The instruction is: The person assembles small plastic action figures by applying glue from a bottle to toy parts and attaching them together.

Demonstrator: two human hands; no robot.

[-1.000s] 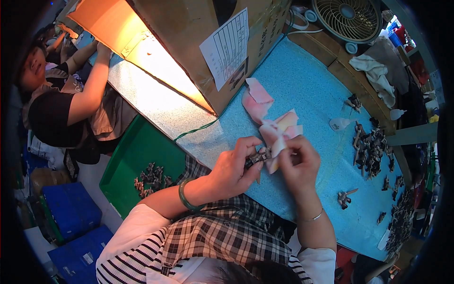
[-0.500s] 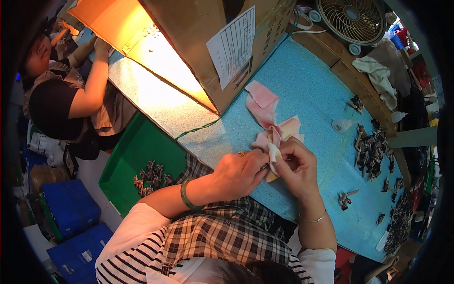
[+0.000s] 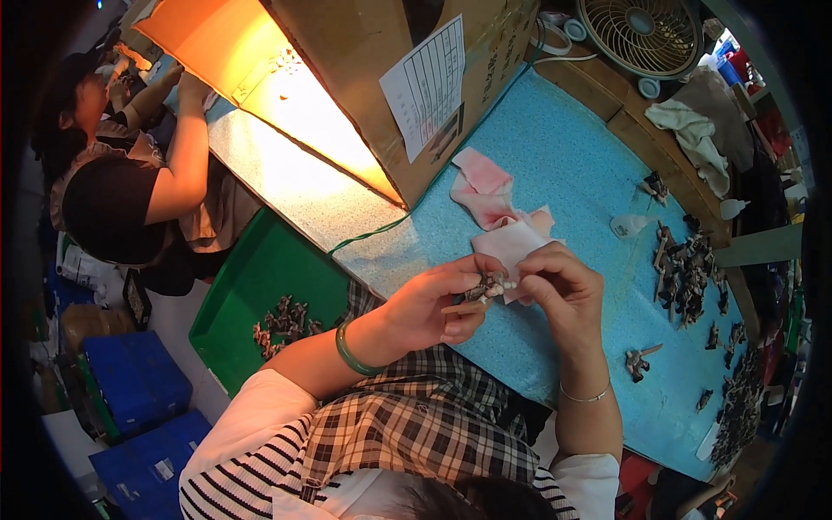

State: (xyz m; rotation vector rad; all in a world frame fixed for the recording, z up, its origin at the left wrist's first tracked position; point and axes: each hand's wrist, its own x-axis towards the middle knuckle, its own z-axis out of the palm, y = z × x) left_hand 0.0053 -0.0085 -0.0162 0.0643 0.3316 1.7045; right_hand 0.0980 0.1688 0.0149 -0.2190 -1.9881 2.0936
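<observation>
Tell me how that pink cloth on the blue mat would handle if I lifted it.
The pink cloth lies crumpled and folded on the blue mat, so it probably flops and drapes. It looks thin, likely very light. Pushed, it would probably bunch rather than slide whole.

- I see a pale pink cloth (image 3: 511, 247) against a speckled blue bench (image 3: 563, 156).
- My shirt (image 3: 416, 433) is brown-and-cream plaid; the sleeves (image 3: 234, 485) are striped black and white.
- I see a green tray (image 3: 251, 286), a green bangle (image 3: 351, 354) and blue crates (image 3: 130, 381).

White label (image 3: 426, 87) on cardboard box (image 3: 364, 52)
</observation>
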